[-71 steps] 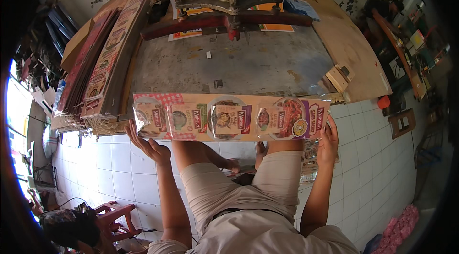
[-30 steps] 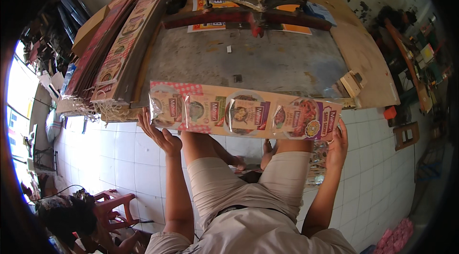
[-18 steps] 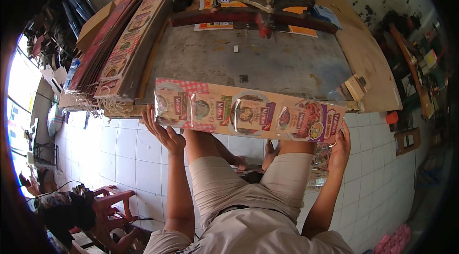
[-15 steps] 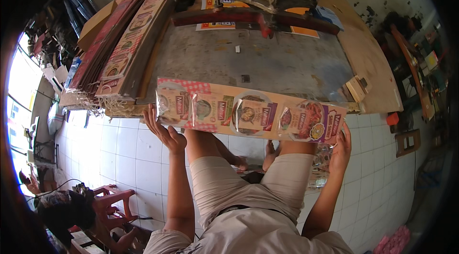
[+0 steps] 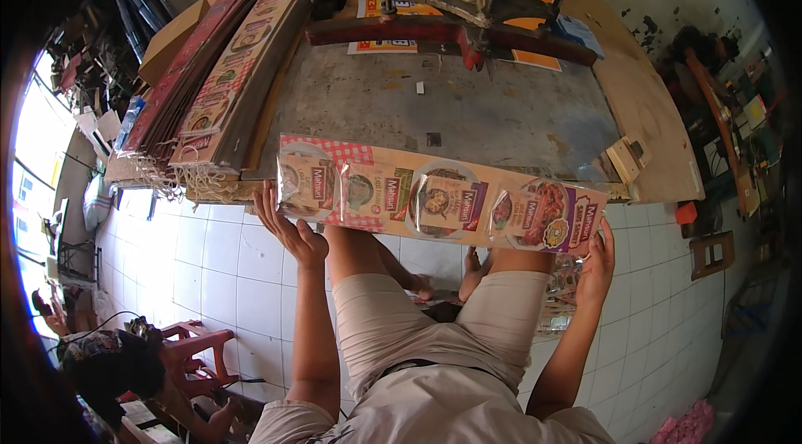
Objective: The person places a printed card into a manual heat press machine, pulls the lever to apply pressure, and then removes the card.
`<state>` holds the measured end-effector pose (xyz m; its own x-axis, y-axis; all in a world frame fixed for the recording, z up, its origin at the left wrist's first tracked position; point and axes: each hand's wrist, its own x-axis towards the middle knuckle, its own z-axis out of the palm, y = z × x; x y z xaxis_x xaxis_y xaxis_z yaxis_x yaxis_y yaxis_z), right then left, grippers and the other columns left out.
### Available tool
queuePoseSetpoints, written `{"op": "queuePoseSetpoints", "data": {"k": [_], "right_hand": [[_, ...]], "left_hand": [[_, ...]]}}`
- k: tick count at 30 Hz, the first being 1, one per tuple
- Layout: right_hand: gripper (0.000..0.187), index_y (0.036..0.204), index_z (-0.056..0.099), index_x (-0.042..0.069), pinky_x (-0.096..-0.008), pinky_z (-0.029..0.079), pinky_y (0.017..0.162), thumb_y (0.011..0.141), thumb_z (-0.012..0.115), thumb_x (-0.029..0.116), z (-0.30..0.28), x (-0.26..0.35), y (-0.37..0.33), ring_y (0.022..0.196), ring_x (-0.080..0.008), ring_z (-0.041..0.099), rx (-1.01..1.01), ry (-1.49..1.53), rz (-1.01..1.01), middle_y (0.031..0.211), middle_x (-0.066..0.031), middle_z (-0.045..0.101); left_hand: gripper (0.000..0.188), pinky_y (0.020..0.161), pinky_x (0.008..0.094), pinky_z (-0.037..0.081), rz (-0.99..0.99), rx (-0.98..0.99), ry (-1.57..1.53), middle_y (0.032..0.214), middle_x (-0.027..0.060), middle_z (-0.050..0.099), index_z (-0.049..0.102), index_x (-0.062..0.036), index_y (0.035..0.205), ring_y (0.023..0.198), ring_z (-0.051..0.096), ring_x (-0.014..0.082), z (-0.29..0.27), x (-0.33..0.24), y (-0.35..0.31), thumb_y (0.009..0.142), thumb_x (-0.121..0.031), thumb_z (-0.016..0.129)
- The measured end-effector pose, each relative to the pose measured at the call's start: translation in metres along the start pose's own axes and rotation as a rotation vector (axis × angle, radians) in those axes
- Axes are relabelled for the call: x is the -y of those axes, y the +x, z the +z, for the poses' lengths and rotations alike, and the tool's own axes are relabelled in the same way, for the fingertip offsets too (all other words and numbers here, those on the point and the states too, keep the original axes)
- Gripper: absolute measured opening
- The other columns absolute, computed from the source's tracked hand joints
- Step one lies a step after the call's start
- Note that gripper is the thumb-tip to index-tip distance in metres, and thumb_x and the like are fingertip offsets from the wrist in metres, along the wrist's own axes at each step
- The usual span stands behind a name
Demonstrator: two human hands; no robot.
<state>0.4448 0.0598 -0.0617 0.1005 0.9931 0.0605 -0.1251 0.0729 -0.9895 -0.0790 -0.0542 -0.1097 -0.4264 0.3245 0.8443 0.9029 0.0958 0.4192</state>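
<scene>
A long printed cardboard strip with food pictures and a shiny clear film spans the space above my lap, at the table's near edge. It slants slightly, its right end nearer to me. My left hand holds its left end, the long fingers lying along that edge and the thumb near the lower corner. At the opposite end, my right hand grips the strip's edge, fingers bent round it. Similar printed strips with strings at their near ends lie stacked on the table's left side.
Across the worktable stands a metal press-like frame with a dark red bar, over orange printed sheets. A small wooden block sits at the right edge. A red stool and another person are at lower left.
The view has shifted slightly, so the table appears a little lower and further right. Both hands keep their hold on the strip, which stays almost in place.
</scene>
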Motion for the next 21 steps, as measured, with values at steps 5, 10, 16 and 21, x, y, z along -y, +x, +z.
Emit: {"op": "queuePoseSetpoints", "data": {"k": [5,10,16,21], "right_hand": [[0.063,0.165,0.043,0.001,-0.0385,0.042,0.120,0.109,0.063,0.020,-0.0015,-0.0005,0.0004,0.137,-0.0207,0.062,0.005,-0.001,-0.002,0.148,-0.0166,0.066],[0.062,0.165,0.044,0.001,-0.0384,0.042,0.121,0.109,0.063,0.019,0.0004,0.0029,-0.0019,0.137,-0.0210,0.062,0.004,-0.006,-0.003,0.149,-0.0172,0.066],[0.063,0.165,0.045,0.001,-0.0392,0.042,0.121,0.108,0.065,0.020,0.0021,0.0046,-0.0026,0.137,-0.0224,0.061,-0.017,0.003,0.005,0.149,-0.0177,0.065],[0.064,0.164,0.045,0.001,-0.0401,0.043,0.120,0.107,0.066,0.021,-0.0018,0.0038,-0.0016,0.138,-0.0228,0.061,0.001,0.001,-0.003,0.149,-0.0175,0.065]], "left_hand": [[0.072,0.133,0.0625,0.021,0.002,-0.001,-0.009,0.170,0.0229,0.046,0.043,0.0025,0.164,0.164,0.028,0.0486,0.0002,0.0019,-0.0012,0.118,-0.050,0.026],[0.072,0.133,0.0622,0.021,0.001,-0.003,-0.004,0.169,0.0227,0.046,0.043,0.0026,0.164,0.164,0.028,0.0483,-0.0001,0.0009,-0.0006,0.118,-0.050,0.026],[0.073,0.133,0.0621,0.021,-0.005,-0.001,-0.011,0.169,0.0223,0.047,0.043,0.0035,0.163,0.164,0.028,0.0477,-0.0003,0.0016,-0.0021,0.118,-0.051,0.026],[0.073,0.133,0.0620,0.022,-0.003,0.000,-0.011,0.169,0.0220,0.047,0.043,0.0039,0.163,0.164,0.028,0.0478,-0.0005,0.0017,-0.0021,0.118,-0.051,0.026]]}}
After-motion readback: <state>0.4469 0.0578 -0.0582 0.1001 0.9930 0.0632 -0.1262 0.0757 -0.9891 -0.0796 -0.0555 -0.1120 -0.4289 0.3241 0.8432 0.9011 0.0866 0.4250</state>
